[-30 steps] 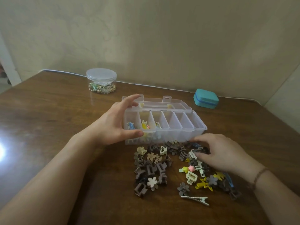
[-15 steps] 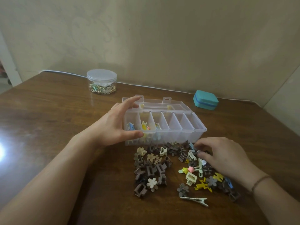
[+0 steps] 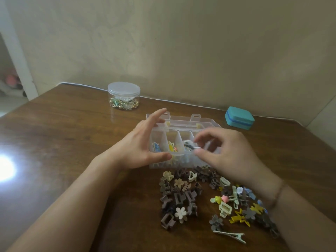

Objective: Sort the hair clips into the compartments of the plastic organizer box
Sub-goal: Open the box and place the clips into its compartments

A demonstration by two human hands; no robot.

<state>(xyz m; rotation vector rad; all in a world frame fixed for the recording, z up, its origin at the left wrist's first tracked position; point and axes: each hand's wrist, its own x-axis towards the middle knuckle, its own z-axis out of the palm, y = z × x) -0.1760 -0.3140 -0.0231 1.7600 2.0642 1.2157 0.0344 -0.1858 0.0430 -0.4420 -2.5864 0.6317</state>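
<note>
Holding the left end of the plastic organizer box (image 3: pixel 164 132), the left hand (image 3: pixel 140 144) has its grip spread, with the thumb on the near wall and the fingers reaching over the far edge. The right hand (image 3: pixel 227 151) hovers over the middle of the box, its grip pinching a small white and dark hair clip (image 3: pixel 189 145) between thumb and forefinger above the third compartment from the left. Two compartments further left each contain something: a blue clip (image 3: pixel 156 147) in the leftmost, a yellow clip (image 3: pixel 171 146) in the next. The box's clear lid (image 3: pixel 196 120) lies open on the far side.

On the desk (image 3: pixel 63 142), just near of the box, lies the loose pile of hair clips (image 3: pixel 179 195), brown claws and cream flowers to the left, mixed yellow, green and blue pieces to the right. A long silver clip (image 3: pixel 230 235) lies nearest. Far left stands a clear round jar (image 3: pixel 123 95) with a lid; far right sits a teal case (image 3: pixel 239 117).
</note>
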